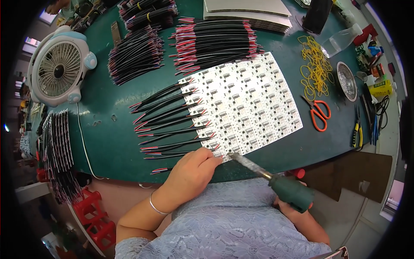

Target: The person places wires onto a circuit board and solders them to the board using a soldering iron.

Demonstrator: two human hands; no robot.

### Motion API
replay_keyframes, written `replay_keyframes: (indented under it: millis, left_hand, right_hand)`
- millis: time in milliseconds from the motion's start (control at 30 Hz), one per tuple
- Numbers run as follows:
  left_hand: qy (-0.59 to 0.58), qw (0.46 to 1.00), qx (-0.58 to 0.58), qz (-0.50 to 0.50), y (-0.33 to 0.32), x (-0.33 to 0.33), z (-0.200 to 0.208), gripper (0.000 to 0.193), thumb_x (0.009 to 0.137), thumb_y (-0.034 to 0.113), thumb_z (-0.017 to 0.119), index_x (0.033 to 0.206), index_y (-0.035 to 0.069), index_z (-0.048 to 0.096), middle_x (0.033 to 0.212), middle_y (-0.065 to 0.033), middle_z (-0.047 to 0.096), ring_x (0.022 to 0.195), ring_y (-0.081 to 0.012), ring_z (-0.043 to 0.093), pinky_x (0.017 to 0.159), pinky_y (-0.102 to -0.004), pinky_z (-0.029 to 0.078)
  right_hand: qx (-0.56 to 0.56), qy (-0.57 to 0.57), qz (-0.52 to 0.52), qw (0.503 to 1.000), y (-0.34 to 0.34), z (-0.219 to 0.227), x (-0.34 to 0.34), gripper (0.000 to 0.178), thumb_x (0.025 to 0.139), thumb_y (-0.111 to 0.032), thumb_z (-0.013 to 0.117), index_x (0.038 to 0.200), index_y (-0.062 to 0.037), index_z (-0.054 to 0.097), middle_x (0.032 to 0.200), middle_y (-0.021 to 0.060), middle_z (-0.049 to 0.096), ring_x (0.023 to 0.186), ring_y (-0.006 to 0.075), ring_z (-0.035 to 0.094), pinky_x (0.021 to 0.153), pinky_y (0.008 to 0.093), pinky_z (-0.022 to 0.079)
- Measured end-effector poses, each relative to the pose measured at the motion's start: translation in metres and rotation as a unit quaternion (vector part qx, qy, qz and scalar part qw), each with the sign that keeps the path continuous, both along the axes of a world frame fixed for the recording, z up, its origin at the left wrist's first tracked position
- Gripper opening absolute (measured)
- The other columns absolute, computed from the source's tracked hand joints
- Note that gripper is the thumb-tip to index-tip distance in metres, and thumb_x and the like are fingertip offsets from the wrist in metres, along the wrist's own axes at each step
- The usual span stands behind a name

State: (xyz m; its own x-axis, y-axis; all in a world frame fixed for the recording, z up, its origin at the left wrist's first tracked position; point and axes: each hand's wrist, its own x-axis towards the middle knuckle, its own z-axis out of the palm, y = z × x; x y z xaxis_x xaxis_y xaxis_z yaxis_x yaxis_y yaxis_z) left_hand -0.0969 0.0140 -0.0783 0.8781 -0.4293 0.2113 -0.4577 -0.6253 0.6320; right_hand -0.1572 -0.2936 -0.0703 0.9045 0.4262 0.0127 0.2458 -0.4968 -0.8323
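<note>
A white circuit board panel [246,103] with rows of small components lies on the green table. Several short black cables [166,125] reach its left edge, their red and white wire ends on the board. At the panel's near left corner, my left hand [194,170] is closed, thumb and forefinger pinched at the edge on a black cable [161,171] whose tail sticks out to the left. My right hand [293,205] is wrapped round the green handle of a soldering iron [291,192], partly hidden behind it. The iron's tip touches or hovers over the panel's near edge, close to my left fingertips.
Bundles of black cables [213,43] lie behind the panel. A white fan [60,69] stands at left. To the right are yellow rubber bands [317,69], orange-handled scissors [320,114], a metal bowl [346,82], yellow-black pliers [357,131] and a plastic bottle [340,41].
</note>
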Motion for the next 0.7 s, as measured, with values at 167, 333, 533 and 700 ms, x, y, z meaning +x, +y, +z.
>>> replay_keyframes:
  millis: [167,333,533,700]
  left_hand:
    - [0.006,1.0,0.0,0.0,0.0004,-0.0007,-0.0004,0.026,0.07,-0.006,0.067,0.094,0.004,0.067,0.084,-0.0093,0.058,0.071,-0.0248,0.06,0.059,-0.0327,0.05]
    - [0.017,1.0,-0.007,0.015,0.0005,-0.0007,-0.0007,0.021,0.073,-0.004,0.069,0.092,0.004,0.067,0.082,-0.0091,0.059,0.07,-0.0246,0.06,0.059,-0.0324,0.05]
    - [0.022,0.999,-0.023,0.011,0.0029,0.0001,-0.0024,0.023,0.072,-0.004,0.07,0.093,0.005,0.068,0.081,-0.0089,0.061,0.071,-0.0243,0.061,0.06,-0.0323,0.05]
    - [0.022,0.999,-0.034,0.001,0.0035,0.0005,-0.0019,0.028,0.068,-0.007,0.069,0.093,0.005,0.069,0.084,-0.0088,0.061,0.073,-0.0249,0.061,0.062,-0.033,0.051]
  right_hand:
    - [0.114,0.12,-0.083,0.983,-0.0034,0.0006,-0.0095,0.02,0.081,-0.006,0.062,0.099,0.0011,0.064,0.083,0.0117,0.066,0.061,0.0205,0.065,0.058,0.0313,0.051]
    - [0.158,0.128,-0.083,0.976,-0.0002,0.0039,-0.0056,0.019,0.081,-0.005,0.061,0.099,0.002,0.064,0.082,0.0112,0.066,0.06,0.019,0.065,0.057,0.0303,0.051]
    - [0.106,0.115,-0.061,0.986,-0.001,0.0047,-0.0072,0.019,0.078,-0.004,0.065,0.096,-0.0004,0.066,0.084,0.0107,0.066,0.066,0.0238,0.064,0.061,0.0337,0.05]
    - [0.096,0.147,-0.075,0.982,-0.0019,0.0028,-0.0121,0.022,0.076,-0.005,0.068,0.098,-0.0028,0.067,0.091,0.0097,0.067,0.081,0.0285,0.063,0.073,0.0379,0.048]
